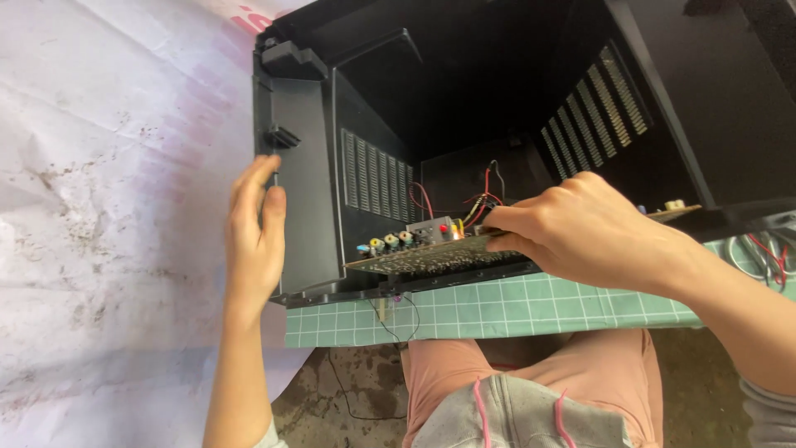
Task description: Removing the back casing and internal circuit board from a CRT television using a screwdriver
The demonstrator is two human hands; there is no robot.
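The right hand (580,236) pinches the circuit board (439,253) at the open mouth of the black plastic housing (307,166); the left hand (255,236), fingers spread, braces the housing's outer wall. Tugging could strain the red wires (481,203) running from board into housing, or tilt it.

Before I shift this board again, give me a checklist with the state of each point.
1. Left hand steadying the black casing: ok, palm flat against its outer side wall.
2. Right hand grip on the circuit board: ok, fingers closed over its upper edge.
3. Board level: not ok, it tilts, its front edge overhanging the casing lip.
4. Red and black wires slack: cannot tell, they run from the board into the dark interior.
5. Casing seated on the green grid mat: ok.
6. Loose wires at the right edge clear of the board: ok.
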